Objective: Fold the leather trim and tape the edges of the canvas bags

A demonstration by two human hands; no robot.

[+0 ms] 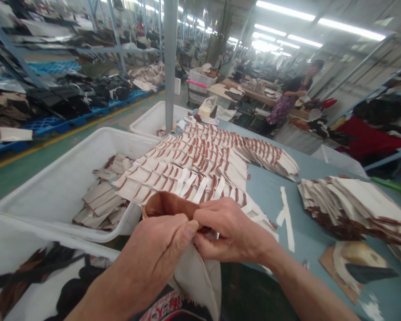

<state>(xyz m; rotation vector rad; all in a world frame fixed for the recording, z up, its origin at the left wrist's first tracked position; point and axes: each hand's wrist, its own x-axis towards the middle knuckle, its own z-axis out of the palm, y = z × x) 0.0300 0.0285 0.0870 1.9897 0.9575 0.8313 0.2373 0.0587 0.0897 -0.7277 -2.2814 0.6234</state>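
Observation:
My left hand (163, 245) and my right hand (229, 229) meet at the front edge of the table, both closed on a beige fabric piece with a brown edge band (195, 272). The brown band curves up in a loop behind my fingers, and the beige cloth hangs down below them. My thumbs and fingertips pinch close together at the band; my fingers partly hide the exact spot. Just beyond my hands, overlapping rows of beige pieces with brown edges (200, 156) cover the table, with white strips lying across the nearest row.
Left of the table stands a white plastic bin (53, 187) with beige pieces inside. On the blue-grey tabletop (263, 178) lie a white strip (287, 218), a stack of beige pieces (357, 200) and a tape roll (361, 258). A co-worker (289, 98) stands farther back.

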